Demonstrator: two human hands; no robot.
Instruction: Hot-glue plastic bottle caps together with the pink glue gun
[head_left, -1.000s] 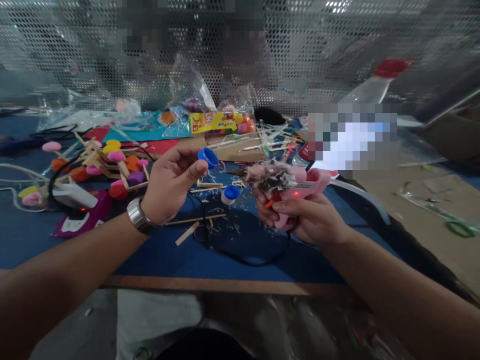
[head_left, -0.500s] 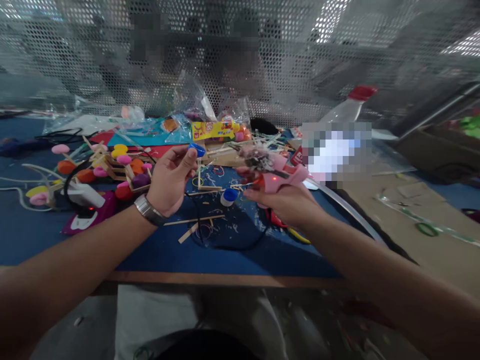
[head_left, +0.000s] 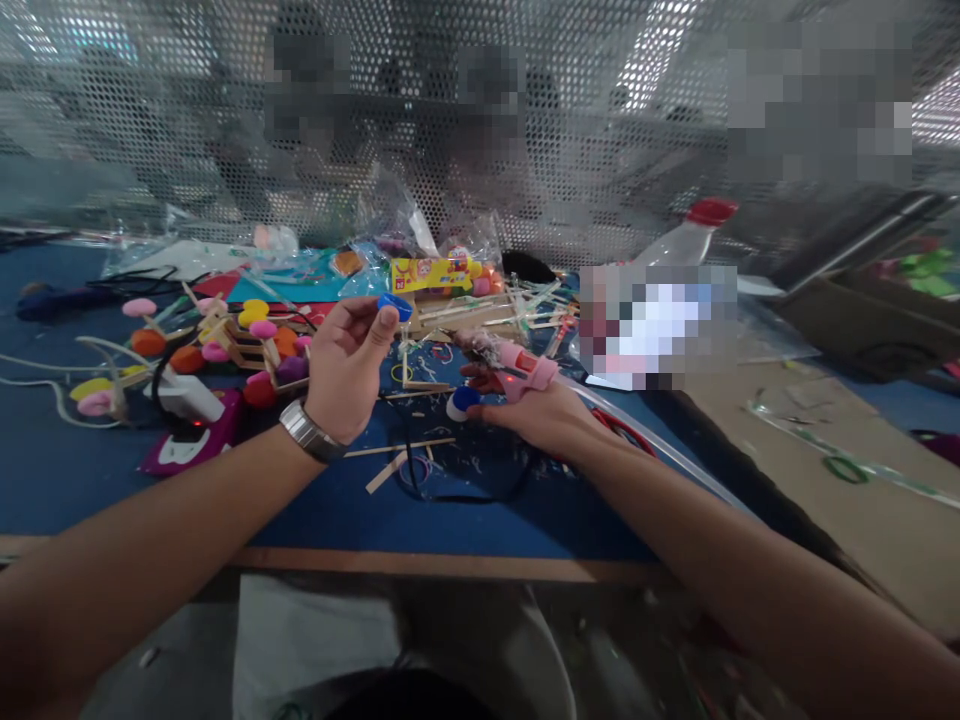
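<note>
Between the thumb and fingers of my left hand is a blue bottle cap, raised above the table. My right hand is wrapped round a pink hot glue gun, whose nozzle, covered in glue strands, points left toward the cap without touching it. A small red light glows on the gun. Just under my right fingers stands a white and blue cap on the blue tabletop. Thin wooden sticks and glue scraps lie below the hands.
To the left are a stick model with coloured pompoms and a purple power strip with a white plug. A yellow packet lies at the back. On the right stand a red-capped bottle and cardboard.
My right hand has brought the glue gun left and slightly lower, and its nozzle is nearer the held cap. My left hand keeps its pinch on the cap. The view has shifted slightly.
</note>
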